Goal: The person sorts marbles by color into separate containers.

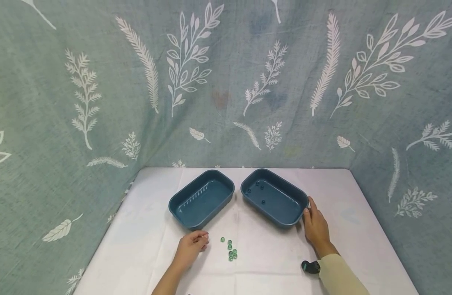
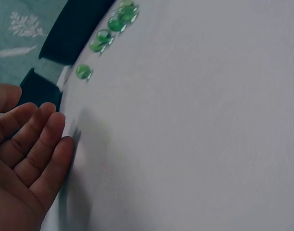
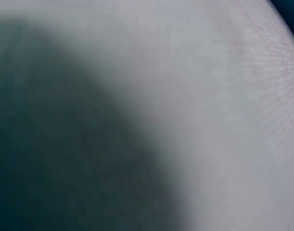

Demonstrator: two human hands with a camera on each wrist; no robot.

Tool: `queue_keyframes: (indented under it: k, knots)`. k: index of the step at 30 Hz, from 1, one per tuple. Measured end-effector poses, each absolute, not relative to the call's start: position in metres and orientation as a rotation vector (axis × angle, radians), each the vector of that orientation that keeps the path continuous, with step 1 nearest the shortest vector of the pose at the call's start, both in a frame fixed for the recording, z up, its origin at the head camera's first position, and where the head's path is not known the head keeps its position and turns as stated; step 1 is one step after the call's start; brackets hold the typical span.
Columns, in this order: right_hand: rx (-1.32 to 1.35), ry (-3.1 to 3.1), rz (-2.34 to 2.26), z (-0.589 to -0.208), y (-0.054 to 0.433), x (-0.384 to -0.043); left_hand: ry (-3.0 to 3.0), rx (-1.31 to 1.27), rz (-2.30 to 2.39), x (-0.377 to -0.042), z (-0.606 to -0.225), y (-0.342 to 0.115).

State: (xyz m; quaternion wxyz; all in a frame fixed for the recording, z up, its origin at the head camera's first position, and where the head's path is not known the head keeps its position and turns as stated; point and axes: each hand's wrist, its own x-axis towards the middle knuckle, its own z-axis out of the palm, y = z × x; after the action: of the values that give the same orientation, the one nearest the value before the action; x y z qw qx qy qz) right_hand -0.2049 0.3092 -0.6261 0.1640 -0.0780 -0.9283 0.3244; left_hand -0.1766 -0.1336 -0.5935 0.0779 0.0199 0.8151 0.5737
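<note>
Several green glass marbles (image 1: 230,247) lie in a loose line on the white cloth, also visible as marbles (image 2: 103,36) in the left wrist view. Left of them, just in front of the left blue tray (image 1: 190,225), is my left hand (image 1: 190,248); its fingers (image 2: 38,139) are loosely bent with nothing between them. My right hand (image 1: 316,227) is at the near right end of the other blue tray (image 1: 272,215), fingers extended along its outer wall. A few small dark round pieces (image 1: 263,202) lie inside that tray. The right wrist view is mostly blurred cloth and shadow.
Both trays stand side by side at the back of the white-covered table (image 1: 270,262), angled toward each other. Patterned green fabric (image 1: 226,139) rises behind and on both sides. A black wrist device (image 1: 310,267) sits by the right sleeve (image 1: 340,274).
</note>
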Motion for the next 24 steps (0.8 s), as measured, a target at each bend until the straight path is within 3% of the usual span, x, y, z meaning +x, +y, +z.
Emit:
queue_keyframes:
  k: [24]
  knots:
    - [-0.290, -2.662, 0.991, -0.624, 0.306, -0.204, 2.772, 0.314, 1.045, -0.192, -0.601, -0.104]
